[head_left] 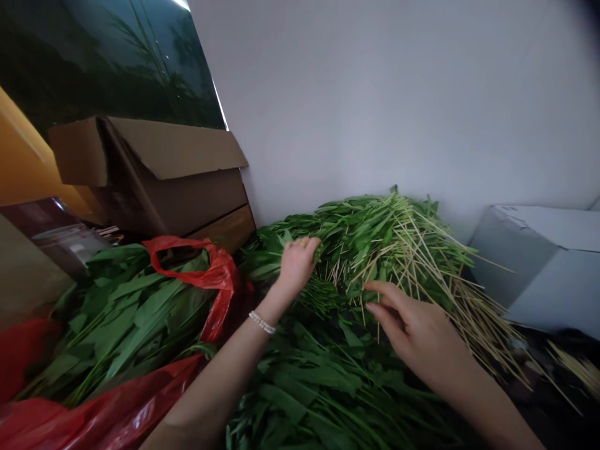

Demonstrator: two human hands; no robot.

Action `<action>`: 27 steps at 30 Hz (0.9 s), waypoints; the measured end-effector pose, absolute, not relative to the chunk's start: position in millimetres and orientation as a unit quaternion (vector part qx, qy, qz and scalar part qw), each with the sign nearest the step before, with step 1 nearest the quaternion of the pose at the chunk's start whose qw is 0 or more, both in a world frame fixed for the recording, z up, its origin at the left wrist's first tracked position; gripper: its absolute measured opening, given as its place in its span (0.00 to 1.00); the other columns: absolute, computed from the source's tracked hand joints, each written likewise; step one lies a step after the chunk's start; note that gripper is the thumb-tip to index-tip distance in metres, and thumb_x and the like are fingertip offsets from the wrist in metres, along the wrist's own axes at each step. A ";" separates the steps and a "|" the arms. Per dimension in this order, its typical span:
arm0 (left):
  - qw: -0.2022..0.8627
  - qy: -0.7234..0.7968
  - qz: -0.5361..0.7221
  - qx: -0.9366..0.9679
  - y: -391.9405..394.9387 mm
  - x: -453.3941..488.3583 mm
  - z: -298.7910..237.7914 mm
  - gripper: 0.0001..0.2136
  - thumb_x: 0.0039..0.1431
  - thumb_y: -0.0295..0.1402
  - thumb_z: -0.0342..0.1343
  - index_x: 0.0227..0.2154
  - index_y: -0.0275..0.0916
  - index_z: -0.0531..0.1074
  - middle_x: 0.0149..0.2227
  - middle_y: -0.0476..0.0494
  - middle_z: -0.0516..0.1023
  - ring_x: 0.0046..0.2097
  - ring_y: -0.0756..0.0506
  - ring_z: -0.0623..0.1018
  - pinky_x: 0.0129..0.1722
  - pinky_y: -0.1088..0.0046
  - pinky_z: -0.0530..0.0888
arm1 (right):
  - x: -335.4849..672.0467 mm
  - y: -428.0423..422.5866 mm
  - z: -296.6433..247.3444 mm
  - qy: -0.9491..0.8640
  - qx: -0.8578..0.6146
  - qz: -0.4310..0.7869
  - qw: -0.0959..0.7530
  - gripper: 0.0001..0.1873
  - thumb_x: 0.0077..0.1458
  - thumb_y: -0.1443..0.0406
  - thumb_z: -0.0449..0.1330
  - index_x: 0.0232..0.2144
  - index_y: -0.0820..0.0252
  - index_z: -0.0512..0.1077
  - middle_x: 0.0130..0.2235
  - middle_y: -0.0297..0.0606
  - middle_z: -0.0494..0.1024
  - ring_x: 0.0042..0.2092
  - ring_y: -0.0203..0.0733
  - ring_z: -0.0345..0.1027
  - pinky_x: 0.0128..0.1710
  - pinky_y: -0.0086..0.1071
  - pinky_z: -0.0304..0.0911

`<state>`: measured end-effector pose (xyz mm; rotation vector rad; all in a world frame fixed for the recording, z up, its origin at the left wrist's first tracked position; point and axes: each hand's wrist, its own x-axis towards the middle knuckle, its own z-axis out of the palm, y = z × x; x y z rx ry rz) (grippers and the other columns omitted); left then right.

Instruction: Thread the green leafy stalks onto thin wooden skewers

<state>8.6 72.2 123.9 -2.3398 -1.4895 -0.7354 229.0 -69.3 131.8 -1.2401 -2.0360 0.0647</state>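
My left hand (pixel 299 265), with a beaded bracelet (pixel 261 322) at the wrist, is closed around a bunch of leafy greens (pixel 270 259). Leaves stick out to its left, and cut stem ends show at its right side. My right hand (pixel 412 325) is held lower and to the right, thumb and forefinger apart, with nothing visible between them. Just beyond its fingertips lie thin pale sticks (pixel 415 250), strewn over a heap of greens (pixel 347 215) against the wall. More loose dark leaves (pixel 319 381) spread below both hands.
On the left, a red plastic bag (pixel 222 287) holds long leafy stems (pixel 140 312). Behind it stands an open cardboard box (pixel 187 194). A pale box (pixel 544 256) sits at the right by the white wall (pixel 375 94). More sticks (pixel 579 369) lie at the right edge.
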 end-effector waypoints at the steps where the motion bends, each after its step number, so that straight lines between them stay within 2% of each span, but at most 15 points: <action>1: 0.118 -0.507 -0.231 -0.822 75.4 12.6 107.3 0.10 0.63 0.30 0.51 0.47 0.39 0.68 0.44 0.37 0.75 0.48 0.39 0.73 0.48 0.61 0.65 | 229.4 -69.8 132.7 -0.794 -0.481 0.023 0.370 0.14 0.65 0.60 0.49 0.48 0.55 0.68 0.31 0.33 0.80 0.26 0.38 0.72 0.28 0.31 0.61; 4: 0.085 -0.494 -0.196 -0.843 79.4 18.8 66.0 0.13 0.60 0.41 0.56 0.43 0.39 0.69 0.42 0.39 0.75 0.46 0.39 0.74 0.45 0.63 0.67 | 230.9 -70.7 134.5 -0.797 -0.482 0.017 0.365 0.15 0.65 0.60 0.49 0.49 0.56 0.68 0.31 0.34 0.80 0.26 0.37 0.72 0.27 0.31 0.61; 8: 0.049 -0.488 -0.175 -0.854 78.6 19.2 38.0 0.33 0.49 0.60 0.55 0.47 0.35 0.68 0.48 0.32 0.72 0.50 0.34 0.73 0.50 0.58 0.66 | 232.3 -69.7 133.4 -0.794 -0.486 0.010 0.364 0.14 0.64 0.61 0.49 0.48 0.56 0.69 0.31 0.34 0.80 0.25 0.38 0.71 0.26 0.31 0.60; 10: 0.019 -0.479 -0.160 -0.863 77.1 19.6 29.8 0.43 0.44 0.65 0.53 0.52 0.33 0.65 0.51 0.29 0.71 0.53 0.32 0.71 0.54 0.56 0.63 | 232.5 -68.8 132.2 -0.794 -0.486 0.014 0.364 0.14 0.65 0.61 0.49 0.48 0.56 0.69 0.31 0.34 0.79 0.26 0.38 0.71 0.27 0.31 0.61; 12: -0.002 -0.472 -0.147 -0.869 74.7 20.3 22.3 0.46 0.46 0.65 0.50 0.58 0.33 0.60 0.53 0.28 0.71 0.55 0.32 0.70 0.57 0.53 0.60 | 232.6 -68.3 131.4 -0.796 -0.485 0.019 0.361 0.13 0.65 0.61 0.49 0.48 0.56 0.68 0.31 0.34 0.79 0.26 0.38 0.71 0.28 0.31 0.61; 15: -0.025 -0.463 -0.150 -0.873 72.2 18.7 14.5 0.43 0.54 0.61 0.48 0.64 0.35 0.51 0.56 0.28 0.69 0.59 0.33 0.67 0.60 0.51 0.55 | 232.4 -68.2 131.5 -0.796 -0.486 0.023 0.360 0.13 0.65 0.61 0.50 0.48 0.55 0.68 0.31 0.33 0.79 0.26 0.38 0.71 0.28 0.31 0.61; 18: -0.143 -0.449 -0.218 -0.855 75.2 11.4 17.7 0.40 0.59 0.55 0.47 0.67 0.37 0.44 0.62 0.30 0.63 0.63 0.36 0.62 0.62 0.51 0.53 | 231.9 -69.1 131.8 -0.795 -0.487 0.023 0.360 0.13 0.65 0.61 0.50 0.48 0.54 0.68 0.31 0.33 0.79 0.27 0.38 0.72 0.29 0.31 0.61; 20: -0.275 -0.442 -0.309 -0.796 80.4 4.9 26.8 0.35 0.63 0.53 0.43 0.66 0.37 0.46 0.63 0.31 0.61 0.64 0.38 0.62 0.62 0.55 0.56 | 231.6 -69.9 131.8 -0.796 -0.486 0.021 0.359 0.13 0.65 0.61 0.50 0.49 0.54 0.68 0.32 0.33 0.79 0.28 0.38 0.73 0.29 0.31 0.62; 22: -0.362 -0.433 -0.380 -0.733 85.6 -0.3 38.8 0.32 0.66 0.51 0.35 0.65 0.34 0.50 0.61 0.31 0.64 0.63 0.40 0.65 0.62 0.58 0.59 | 231.4 -70.6 131.9 -0.796 -0.485 0.016 0.360 0.13 0.65 0.61 0.50 0.49 0.54 0.68 0.32 0.33 0.79 0.28 0.39 0.73 0.30 0.31 0.62; 25: -0.392 -0.423 -0.415 -0.704 87.9 -3.4 56.3 0.32 0.67 0.49 0.28 0.62 0.30 0.55 0.58 0.29 0.69 0.60 0.42 0.69 0.60 0.61 0.63 | 231.6 -71.4 132.7 -0.795 -0.488 0.011 0.359 0.14 0.64 0.60 0.50 0.48 0.55 0.69 0.32 0.34 0.80 0.27 0.39 0.72 0.29 0.32 0.62; 27: -0.413 -0.404 -0.437 -0.690 82.5 -3.1 66.9 0.30 0.67 0.48 0.33 0.60 0.29 0.59 0.58 0.30 0.70 0.59 0.42 0.70 0.59 0.61 0.64 | 231.9 -71.5 133.4 -0.796 -0.490 0.012 0.356 0.14 0.64 0.60 0.49 0.48 0.55 0.69 0.32 0.34 0.80 0.26 0.39 0.72 0.29 0.32 0.62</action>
